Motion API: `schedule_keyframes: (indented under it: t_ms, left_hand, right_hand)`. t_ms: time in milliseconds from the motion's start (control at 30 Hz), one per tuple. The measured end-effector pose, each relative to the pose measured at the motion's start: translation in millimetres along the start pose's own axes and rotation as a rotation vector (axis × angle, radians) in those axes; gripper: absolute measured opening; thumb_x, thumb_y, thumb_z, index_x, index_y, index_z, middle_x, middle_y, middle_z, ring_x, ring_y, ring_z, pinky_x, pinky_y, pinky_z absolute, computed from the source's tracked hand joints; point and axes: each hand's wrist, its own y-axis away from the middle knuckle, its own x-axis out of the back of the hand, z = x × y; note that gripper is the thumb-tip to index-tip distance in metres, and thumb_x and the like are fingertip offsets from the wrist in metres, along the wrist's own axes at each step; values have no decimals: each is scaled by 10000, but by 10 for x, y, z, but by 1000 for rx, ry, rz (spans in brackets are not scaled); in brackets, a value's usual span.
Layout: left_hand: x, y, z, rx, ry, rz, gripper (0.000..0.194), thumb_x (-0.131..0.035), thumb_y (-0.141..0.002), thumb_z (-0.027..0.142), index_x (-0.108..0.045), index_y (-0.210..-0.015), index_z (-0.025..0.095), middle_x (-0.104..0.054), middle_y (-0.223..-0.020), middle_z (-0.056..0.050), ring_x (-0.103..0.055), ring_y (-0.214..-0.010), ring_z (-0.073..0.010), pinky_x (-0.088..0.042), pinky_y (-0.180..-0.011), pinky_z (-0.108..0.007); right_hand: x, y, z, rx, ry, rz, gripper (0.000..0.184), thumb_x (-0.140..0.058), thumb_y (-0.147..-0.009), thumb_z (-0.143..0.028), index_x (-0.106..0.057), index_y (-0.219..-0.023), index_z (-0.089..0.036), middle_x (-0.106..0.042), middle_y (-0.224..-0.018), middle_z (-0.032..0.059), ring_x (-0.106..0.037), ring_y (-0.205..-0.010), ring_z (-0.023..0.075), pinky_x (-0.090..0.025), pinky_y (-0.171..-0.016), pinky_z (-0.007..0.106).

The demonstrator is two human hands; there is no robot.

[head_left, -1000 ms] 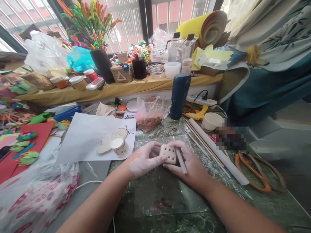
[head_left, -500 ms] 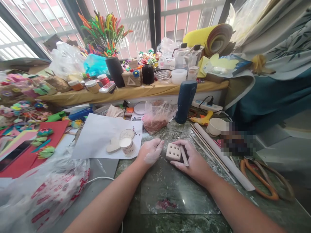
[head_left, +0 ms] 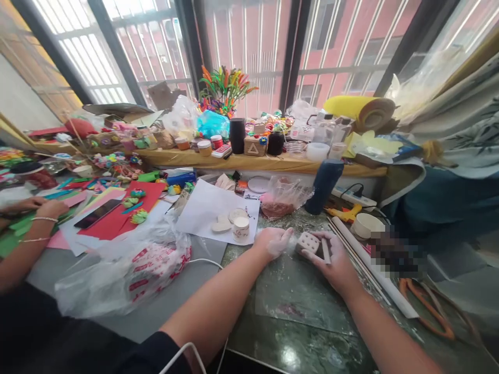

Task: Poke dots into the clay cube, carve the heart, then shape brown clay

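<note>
My right hand, dusted with white, is closed round a pale block that looks like clay and has several round holes in its top face. Between that hand and the block's right side stands a thin pale stick. To the left of the block, and apart from it, is my left hand, coated with white powder. Its fingers are curled in and pressed together; whatever they hold, if anything, is hidden. Both hands are over a clear sheet on the dark green tabletop.
A small paper-labelled tub stands on white paper. Behind are a bag of brown material and a dark blue bottle. Rods and a white roller lie at right, near orange-handled scissors. Another person's hands are at left.
The camera has turned left and up, so everything sits further right, and another person's arms show at left. My right hand keeps the block and stick; the block looks slightly more tilted.
</note>
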Motion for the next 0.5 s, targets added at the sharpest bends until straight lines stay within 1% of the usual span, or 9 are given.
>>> schedule_keyframes:
  t_ms: [67, 133, 167, 233, 300, 333, 400, 467, 500]
  left_hand:
    - [42, 40, 15, 4, 52, 5, 548, -423, -1018, 546, -714, -697, 211, -705, -701, -60, -659, -799, -251, -439, -712, -321]
    - [108, 119, 22, 2, 124, 12, 483, -442, -1025, 467, -740, -761, 194, -736, -767, -63, -660, -803, -236, -455, -717, -314]
    - [147, 185, 18, 0, 168, 12, 447, -443, -1026, 426, -756, -817, 186, -750, -800, -60, -659, -784, -220, -462, -702, -304]
    - [237, 389, -14, -5, 265, 0, 379, -451, -1014, 365, -774, -954, 176, -771, -846, -48, -642, -692, -179, -463, -627, -277]
    - [349, 699, -93, -15, 358, -10, 322, -530, -973, 376, -780, -978, 173, -784, -874, -40, -624, -633, -145, -453, -571, -248]
    - [417, 888, -154, -18, 395, -5, 312, -574, -949, 402, -785, -939, 173, -785, -870, -40, -616, -624, -136, -445, -557, -238]
    - [572, 1303, -323, -10, 450, 35, 303, -661, -886, 442, -775, -812, 171, -765, -787, -38, -586, -596, -130, -416, -530, -232]
    - [735, 1713, -547, 5, 508, 185, 361, -762, -790, 506, -713, -661, 172, -695, -639, -21, -532, -550, -126, -369, -497, -237]
    - [814, 1896, -674, 40, 510, 276, 418, -745, -795, 542, -651, -607, 182, -620, -548, 5, -479, -500, -118, -344, -479, -242]
  right_hand:
    - [-2, 42, 21, 27, 15, 79, 479, -665, -889, -510, -559, -1263, -229, -641, -1273, 127, -624, -1190, 323, -462, -1071, 506]
    - [2, 93, 55, 39, 87, 172, 428, -624, -908, -508, -593, -1230, -228, -651, -1244, 126, -622, -1182, 337, -450, -1073, 526]
    - [7, 118, 76, 46, 124, 196, 417, -609, -913, -508, -602, -1221, -228, -654, -1234, 125, -623, -1178, 343, -449, -1069, 534]
    - [19, 165, 114, 58, 183, 192, 414, -593, -913, -509, -604, -1215, -227, -657, -1226, 125, -625, -1176, 354, -453, -1064, 545]
    - [27, 199, 138, 52, 222, 177, 435, -590, -903, -516, -594, -1226, -224, -656, -1217, 129, -631, -1172, 364, -463, -1058, 553]
    - [27, 210, 144, 39, 240, 182, 455, -595, -895, -525, -589, -1234, -222, -656, -1213, 133, -636, -1166, 371, -466, -1055, 561]
    - [21, 222, 147, 4, 248, 189, 504, -610, -879, -542, -577, -1264, -218, -650, -1231, 145, -648, -1155, 382, -480, -1042, 571]
    - [10, 224, 149, -19, 207, 158, 555, -623, -872, -553, -552, -1310, -218, -639, -1279, 158, -660, -1157, 385, -497, -1030, 566]
    - [5, 222, 154, -24, 190, 126, 576, -628, -870, -557, -540, -1329, -221, -634, -1302, 160, -659, -1168, 386, -500, -1030, 564]
